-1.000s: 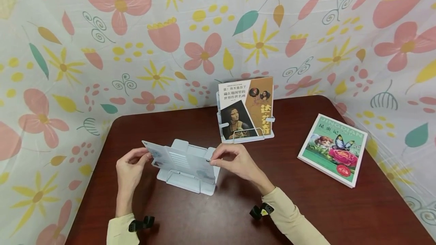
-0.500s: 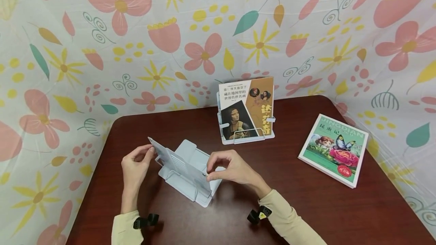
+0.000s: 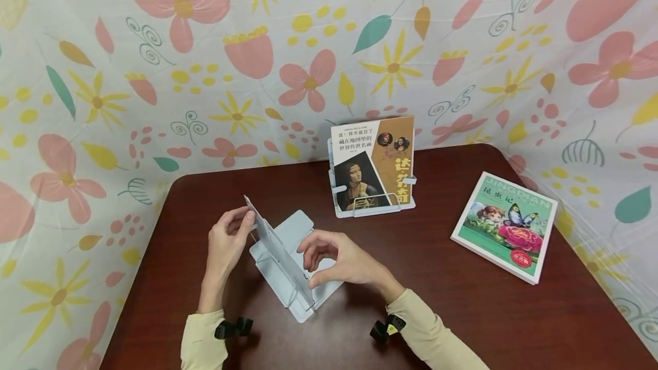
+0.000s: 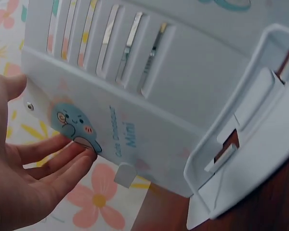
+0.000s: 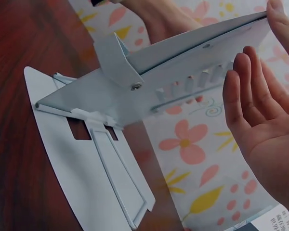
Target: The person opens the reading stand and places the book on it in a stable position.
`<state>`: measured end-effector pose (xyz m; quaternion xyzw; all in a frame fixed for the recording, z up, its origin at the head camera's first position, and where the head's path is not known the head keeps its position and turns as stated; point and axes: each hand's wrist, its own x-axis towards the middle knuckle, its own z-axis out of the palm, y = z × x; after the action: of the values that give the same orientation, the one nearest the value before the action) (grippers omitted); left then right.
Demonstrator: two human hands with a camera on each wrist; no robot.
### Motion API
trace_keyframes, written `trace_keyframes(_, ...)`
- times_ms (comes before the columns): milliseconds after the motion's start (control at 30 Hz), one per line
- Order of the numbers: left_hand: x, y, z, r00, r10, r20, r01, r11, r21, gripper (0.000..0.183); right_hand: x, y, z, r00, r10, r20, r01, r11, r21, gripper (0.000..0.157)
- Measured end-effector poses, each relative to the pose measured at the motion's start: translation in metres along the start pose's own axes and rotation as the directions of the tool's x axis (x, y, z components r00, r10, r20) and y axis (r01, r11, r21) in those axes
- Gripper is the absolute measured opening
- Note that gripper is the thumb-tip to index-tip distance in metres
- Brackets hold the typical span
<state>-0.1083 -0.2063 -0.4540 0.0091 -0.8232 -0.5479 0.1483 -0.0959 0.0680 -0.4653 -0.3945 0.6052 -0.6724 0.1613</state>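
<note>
A white metal book stand (image 3: 277,253) stands on the table with its back panel raised and its base (image 3: 272,278) turned at a slant. My left hand (image 3: 226,247) holds the panel's upper left edge between thumb and fingers. Up close, that panel (image 4: 183,82) shows slots and a blue dinosaur print. My right hand (image 3: 341,258) is beside the panel's other side, fingers loosely bent and thumb apart from them. In the right wrist view the thumb (image 5: 282,21) is at the panel's edge, while the fingers (image 5: 253,86) stand off it. Below lies the wire support (image 5: 113,178).
Behind, a second white stand (image 3: 336,210) bears a book with a painted portrait (image 3: 354,179). A green-covered book (image 3: 506,227) lies flat at the right of the dark wooden table (image 3: 411,256). Flowered cloth (image 3: 308,33) hangs behind the table.
The book stand has turned clockwise as seen from above, its left end going away and right. My left hand moved right with it. My right hand's fingers have spread from their pinch on the panel.
</note>
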Motion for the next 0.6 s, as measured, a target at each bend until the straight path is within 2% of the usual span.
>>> trace_keyframes(167, 0.005, 0.009, 0.008, 0.997, -0.027, 0.075, 0.025, 0.999, 0.032, 0.038, 0.002, 0.002, 0.004, 1.000, -0.020, -0.005, 0.020, 1.000, -0.010, 0.066)
trace_keyframes(300, 0.010, 0.015, 0.016, 0.990, -0.039, 0.134, 0.033, 0.998, 0.052, 0.043, 0.003, 0.004, 0.007, 1.000, -0.027, -0.011, 0.027, 0.999, -0.037, 0.072)
trace_keyframes(433, 0.013, 0.018, 0.024, 0.979, -0.061, 0.194, 0.059, 0.998, 0.020, 0.048, 0.006, 0.004, 0.012, 0.999, -0.032, -0.003, 0.032, 0.997, -0.076, 0.077)
trace_keyframes(600, 0.014, 0.022, 0.032, 0.967, -0.053, 0.248, 0.062, 0.998, -0.028, 0.056, 0.009, 0.003, 0.016, 0.999, -0.050, -0.002, 0.049, 0.991, -0.125, 0.081)
